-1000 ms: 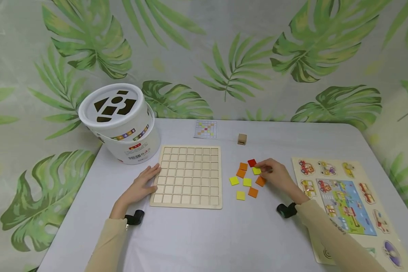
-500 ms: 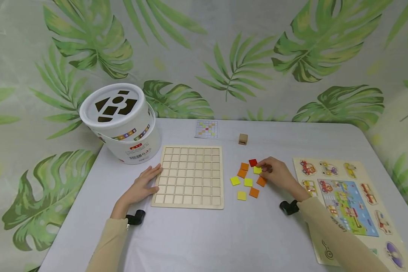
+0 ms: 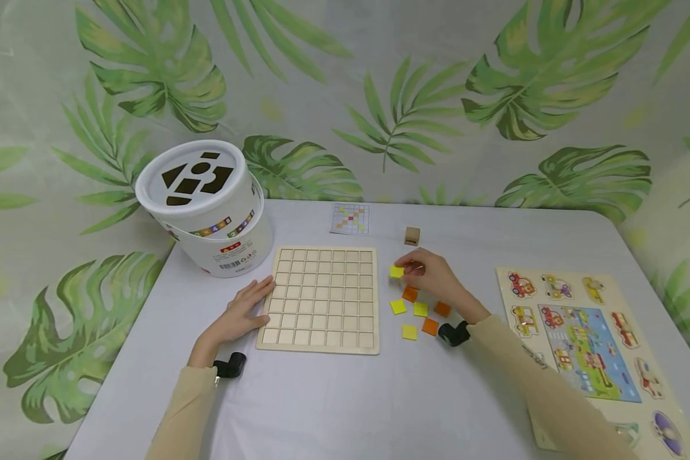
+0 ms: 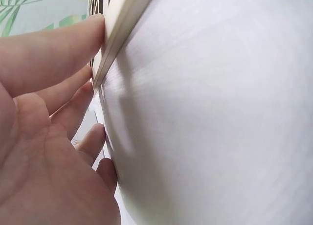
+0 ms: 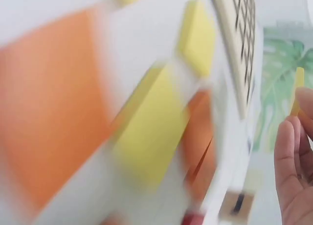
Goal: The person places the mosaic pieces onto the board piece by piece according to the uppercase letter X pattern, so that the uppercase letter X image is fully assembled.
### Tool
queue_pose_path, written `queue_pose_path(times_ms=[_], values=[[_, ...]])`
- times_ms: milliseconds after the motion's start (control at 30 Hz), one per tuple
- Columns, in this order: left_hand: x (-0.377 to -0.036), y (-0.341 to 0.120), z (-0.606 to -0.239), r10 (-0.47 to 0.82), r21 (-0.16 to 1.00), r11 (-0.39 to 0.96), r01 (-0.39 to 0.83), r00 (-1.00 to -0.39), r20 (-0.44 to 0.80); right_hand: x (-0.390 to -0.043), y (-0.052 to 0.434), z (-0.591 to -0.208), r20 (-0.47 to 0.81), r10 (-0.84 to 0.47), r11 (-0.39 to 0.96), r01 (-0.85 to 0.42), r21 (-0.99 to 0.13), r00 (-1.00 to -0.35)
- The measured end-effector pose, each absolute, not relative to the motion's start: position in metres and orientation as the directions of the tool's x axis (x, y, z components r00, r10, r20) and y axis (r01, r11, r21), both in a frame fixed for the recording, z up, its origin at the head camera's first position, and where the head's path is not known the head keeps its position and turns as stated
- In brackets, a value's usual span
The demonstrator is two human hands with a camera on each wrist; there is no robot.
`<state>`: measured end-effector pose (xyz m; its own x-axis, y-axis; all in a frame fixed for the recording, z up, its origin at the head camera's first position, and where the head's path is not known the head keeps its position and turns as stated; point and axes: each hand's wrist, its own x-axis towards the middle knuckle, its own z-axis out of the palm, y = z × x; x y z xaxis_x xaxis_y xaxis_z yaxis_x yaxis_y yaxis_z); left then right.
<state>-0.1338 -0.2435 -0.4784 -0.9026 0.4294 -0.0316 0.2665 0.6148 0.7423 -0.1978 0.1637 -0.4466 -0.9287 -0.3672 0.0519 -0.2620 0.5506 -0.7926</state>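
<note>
A pale wooden board point(image 3: 324, 299) with a grid of square recesses lies mid-table. My left hand point(image 3: 238, 314) rests at its left edge, fingers extended; in the left wrist view the fingertips point(image 4: 100, 27) touch the board's side. Between thumb and fingers, my right hand point(image 3: 434, 276) pinches a yellow square tile point(image 3: 397, 271), lifted just right of the board. That tile point(image 5: 298, 90) appears edge-on in the right wrist view. Below the hand lie loose yellow tiles point(image 3: 409, 331) and orange tiles point(image 3: 429, 326). The red tile point(image 5: 193, 218) is mostly cut off at the right wrist view's lower edge.
A white lidded bucket point(image 3: 207, 211) stands at the back left. Behind the board lies a small card with a coloured grid pattern point(image 3: 349, 219), and right of it a small wooden block point(image 3: 412, 236). A picture puzzle board point(image 3: 586, 345) lies at the right.
My right hand has lifted the yellow tile from the pile and carried it left towards the board. The left hand stays in place at the board's edge.
</note>
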Motion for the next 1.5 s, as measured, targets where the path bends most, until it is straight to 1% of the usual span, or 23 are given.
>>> queue_pose_path(times_ms=[300,500,667,967,1267,1367,1500], values=[[-0.135,-0.243,-0.477,0.424,0.746,0.618,0.249,-0.904,-0.049,-0.222,0.060,-0.446,0.083,-0.434,0.449,-0.295,-0.843,-0.897],[-0.135,-0.244,-0.477,0.417,0.732,0.636,0.244,-0.907,-0.060,-0.231,0.009,-0.452,0.043,-0.448,0.501,-0.290,-0.815,-0.893],[-0.135,-0.245,-0.476,0.419,0.732,0.637,0.242,-0.906,-0.065,-0.235,-0.017,-0.460,0.021,-0.450,0.554,-0.297,-0.778,-0.893],[-0.135,-0.243,-0.474,0.422,0.736,0.634,0.238,-0.904,-0.072,-0.237,-0.040,-0.462,-0.013,-0.433,0.644,-0.300,-0.704,-0.901],[-0.136,-0.241,-0.471,0.426,0.741,0.627,0.241,-0.902,-0.067,-0.235,-0.045,-0.457,-0.041,-0.429,0.703,-0.305,-0.643,-0.903],[-0.135,-0.240,-0.472,0.417,0.730,0.640,0.239,-0.906,-0.069,-0.235,-0.038,-0.456,-0.049,-0.440,0.677,-0.296,-0.674,-0.896],[-0.135,-0.239,-0.473,0.399,0.728,0.650,0.219,-0.913,-0.083,-0.234,-0.013,-0.450,-0.044,-0.431,0.581,-0.240,-0.778,-0.901]])
